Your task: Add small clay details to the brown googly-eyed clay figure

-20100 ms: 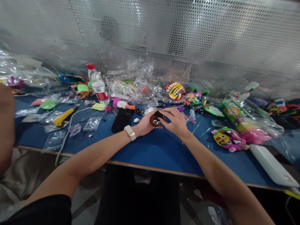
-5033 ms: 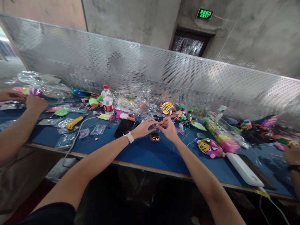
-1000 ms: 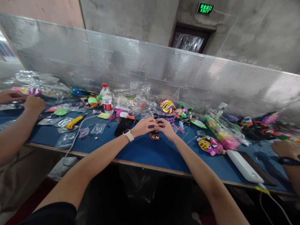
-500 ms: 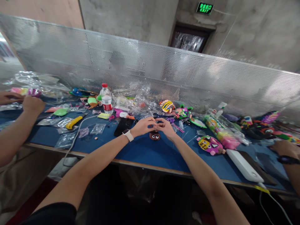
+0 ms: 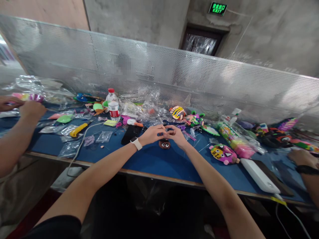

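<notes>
Left hand (image 5: 152, 133) and right hand (image 5: 176, 135) fingertips pinched together, held item too small to tell; brown figure (image 5: 164, 144) beneath, phone (image 5: 130, 134) left, tiger toy (image 5: 223, 153) right.

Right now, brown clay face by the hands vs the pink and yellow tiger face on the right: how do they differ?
The brown face is plain brown with two white eyes; the tiger face is yellow with dark stripes on a pink body. The brown face looks smaller and rounder than the tiger face. The brown face lies just below the left hand and right hand; the tiger face lies apart from both. Both rest on the blue table.
</notes>
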Demonstrator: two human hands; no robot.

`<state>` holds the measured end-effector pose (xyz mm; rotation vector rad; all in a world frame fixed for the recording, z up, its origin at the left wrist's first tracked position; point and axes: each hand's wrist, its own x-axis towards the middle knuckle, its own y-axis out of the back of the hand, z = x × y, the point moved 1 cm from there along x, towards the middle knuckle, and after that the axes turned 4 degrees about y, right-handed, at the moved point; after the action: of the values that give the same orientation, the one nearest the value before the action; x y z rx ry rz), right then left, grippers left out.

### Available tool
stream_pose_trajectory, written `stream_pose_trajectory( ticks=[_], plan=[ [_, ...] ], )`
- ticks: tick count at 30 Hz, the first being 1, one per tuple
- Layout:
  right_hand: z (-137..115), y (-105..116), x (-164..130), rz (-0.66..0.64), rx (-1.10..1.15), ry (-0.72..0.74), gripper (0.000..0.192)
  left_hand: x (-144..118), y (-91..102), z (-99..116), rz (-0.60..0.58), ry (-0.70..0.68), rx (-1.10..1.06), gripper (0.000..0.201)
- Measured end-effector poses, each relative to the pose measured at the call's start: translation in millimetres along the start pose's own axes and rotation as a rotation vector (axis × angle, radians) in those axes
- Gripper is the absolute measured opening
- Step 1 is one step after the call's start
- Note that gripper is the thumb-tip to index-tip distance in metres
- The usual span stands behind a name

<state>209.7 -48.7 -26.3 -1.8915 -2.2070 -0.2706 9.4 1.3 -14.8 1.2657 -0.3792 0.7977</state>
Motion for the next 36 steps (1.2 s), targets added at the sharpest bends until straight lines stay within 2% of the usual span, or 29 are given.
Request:
stream_pose_trajectory(
  ticks=[14,28,36],
  plan=[
    [0.1,0.7,0.0,0.06,0.016,0.034,0.059,0.3,4.0,-0.7,0.095,0.027,0.051,0.019],
    [5.7,-1.7,2.1,0.071,0.043,0.02,0.06,0.9,1.9,-1.5,0.065,0.002,0.037,0.019],
    [5.0,-3.7,0.1,0.037,0.056,-0.013,0.06,0.2,1.0,-0.5,0.038,0.05,0.03,0.015]
  ],
)
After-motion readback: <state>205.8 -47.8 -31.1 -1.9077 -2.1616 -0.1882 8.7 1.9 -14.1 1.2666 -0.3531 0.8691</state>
